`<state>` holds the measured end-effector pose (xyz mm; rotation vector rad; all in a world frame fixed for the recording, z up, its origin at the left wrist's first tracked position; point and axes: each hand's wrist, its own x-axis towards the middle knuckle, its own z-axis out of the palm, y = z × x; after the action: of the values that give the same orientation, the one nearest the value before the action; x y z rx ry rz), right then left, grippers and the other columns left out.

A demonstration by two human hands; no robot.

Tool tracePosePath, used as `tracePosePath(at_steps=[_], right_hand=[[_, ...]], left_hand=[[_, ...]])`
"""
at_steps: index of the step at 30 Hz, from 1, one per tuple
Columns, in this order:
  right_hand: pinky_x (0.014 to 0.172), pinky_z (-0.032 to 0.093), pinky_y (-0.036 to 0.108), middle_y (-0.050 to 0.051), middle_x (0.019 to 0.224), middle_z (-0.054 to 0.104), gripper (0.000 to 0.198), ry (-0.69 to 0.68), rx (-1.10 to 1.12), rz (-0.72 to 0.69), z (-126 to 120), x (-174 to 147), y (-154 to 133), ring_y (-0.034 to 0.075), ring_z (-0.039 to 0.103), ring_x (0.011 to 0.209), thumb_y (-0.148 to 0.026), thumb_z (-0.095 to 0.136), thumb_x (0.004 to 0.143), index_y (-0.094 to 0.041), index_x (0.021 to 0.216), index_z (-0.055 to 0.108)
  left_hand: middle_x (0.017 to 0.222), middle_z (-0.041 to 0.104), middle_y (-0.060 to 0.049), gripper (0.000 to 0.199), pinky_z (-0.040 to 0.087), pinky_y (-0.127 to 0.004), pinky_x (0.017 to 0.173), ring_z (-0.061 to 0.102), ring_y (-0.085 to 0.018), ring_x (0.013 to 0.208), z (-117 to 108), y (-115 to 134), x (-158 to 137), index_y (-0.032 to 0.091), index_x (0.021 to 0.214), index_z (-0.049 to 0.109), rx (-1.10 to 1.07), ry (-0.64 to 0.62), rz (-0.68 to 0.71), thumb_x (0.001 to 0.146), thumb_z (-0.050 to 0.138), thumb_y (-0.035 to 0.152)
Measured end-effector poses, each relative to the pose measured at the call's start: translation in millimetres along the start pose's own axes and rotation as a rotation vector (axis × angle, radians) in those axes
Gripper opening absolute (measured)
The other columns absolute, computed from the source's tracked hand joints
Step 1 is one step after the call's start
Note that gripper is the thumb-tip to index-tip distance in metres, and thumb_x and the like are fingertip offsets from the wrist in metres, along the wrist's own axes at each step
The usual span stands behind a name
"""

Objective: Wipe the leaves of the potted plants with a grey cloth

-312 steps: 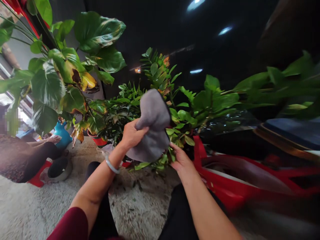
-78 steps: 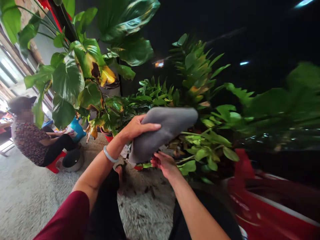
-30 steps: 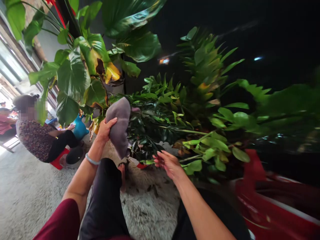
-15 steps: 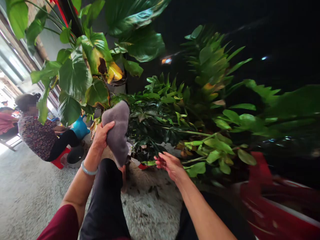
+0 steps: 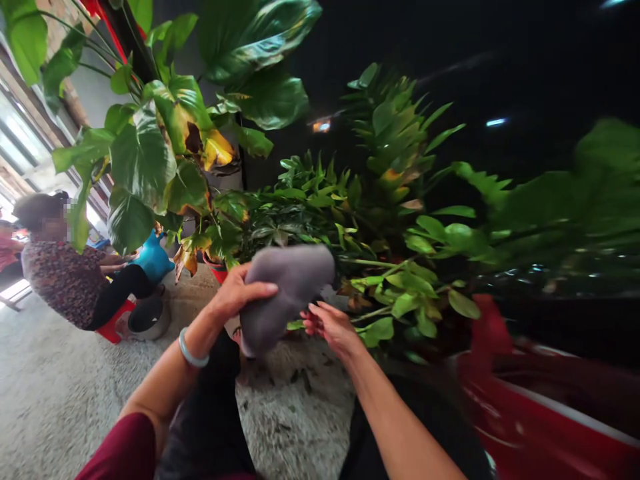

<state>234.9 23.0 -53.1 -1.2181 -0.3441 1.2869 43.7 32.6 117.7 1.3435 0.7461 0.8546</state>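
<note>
A grey, fuzzy piece of fabric (image 5: 287,293), rounded and notched somewhat like a slipper part, is held up before my knees; its exact kind is unclear. My left hand (image 5: 235,293), with a pale bangle (image 5: 193,350) on the wrist, grips its left edge, thumb on the near face and the other fingers hidden behind. Just beyond its lower right edge is my right hand (image 5: 333,327). Its fingers are curled in toward the thumb; anything small between them cannot be made out.
Leafy potted plants (image 5: 140,160) rise in front, and low branches (image 5: 400,293) reach in by my right hand. A red bag or box (image 5: 540,400) stands at right. On the left a person (image 5: 65,273) sits on a red stool (image 5: 115,323) beside a dark bucket (image 5: 150,320).
My left hand has moved right and slightly down, turning the grey fabric piece, which now comes close to my right hand. The view has shifted a little to the right.
</note>
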Motion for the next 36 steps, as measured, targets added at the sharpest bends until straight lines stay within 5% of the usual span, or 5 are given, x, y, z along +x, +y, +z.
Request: tracePosePath(at_steps=[5, 14, 22, 27, 36], right_hand=[[0.039, 0.049, 0.024, 0.004, 0.059, 0.07, 0.024, -0.019, 0.016, 0.005, 3, 0, -5, 0.015, 0.061, 0.043, -0.017, 0.076, 0.067, -0.017, 0.086, 0.06], [0.039, 0.047, 0.024, 0.0, 0.056, 0.067, 0.01, -0.024, -0.019, -0.002, -4, 1, -1, 0.016, 0.059, 0.046, -0.023, 0.071, 0.07, -0.022, 0.073, 0.062], [0.039, 0.047, 0.025, -0.002, 0.048, 0.061, 0.008, -0.025, -0.038, 0.024, 2, 4, -4, 0.015, 0.058, 0.041, -0.018, 0.067, 0.067, -0.021, 0.073, 0.063], [0.036, 0.045, 0.023, -0.003, 0.042, 0.058, 0.014, 0.02, -0.089, 0.034, -1, 2, 4, 0.013, 0.051, 0.035, -0.012, 0.063, 0.066, -0.022, 0.059, 0.056], [0.056, 0.055, 0.027, 0.005, 0.08, 0.075, 0.023, -0.142, -0.043, -0.045, -17, -49, -14, 0.019, 0.07, 0.069, -0.031, 0.071, 0.07, -0.022, 0.091, 0.068]], left_hand=[[0.079, 0.07, -0.002, 0.046, 0.051, -0.026, 0.068, 0.062, -0.015, 0.068, 15, 13, 67, 0.015, 0.094, 0.069, -0.101, 0.253, 0.261, 0.057, 0.084, 0.04], [0.073, 0.068, -0.003, 0.027, 0.046, -0.027, 0.058, 0.059, -0.016, 0.061, 32, -10, 56, 0.012, 0.087, 0.073, 0.232, -0.336, -0.099, 0.065, 0.076, 0.026], [0.081, 0.069, -0.002, 0.041, 0.049, -0.026, 0.068, 0.062, -0.016, 0.071, 41, -27, 100, 0.013, 0.097, 0.07, 0.043, 0.025, 0.121, 0.064, 0.08, 0.036], [0.074, 0.068, -0.002, 0.032, 0.047, -0.027, 0.062, 0.059, -0.017, 0.066, 10, -96, 60, 0.015, 0.086, 0.074, 0.229, -0.124, -0.193, 0.06, 0.082, 0.031], [0.078, 0.071, -0.004, 0.04, 0.05, -0.03, 0.065, 0.062, -0.018, 0.066, -13, -96, -11, 0.017, 0.091, 0.072, -0.247, 0.02, -0.262, 0.058, 0.085, 0.036]])
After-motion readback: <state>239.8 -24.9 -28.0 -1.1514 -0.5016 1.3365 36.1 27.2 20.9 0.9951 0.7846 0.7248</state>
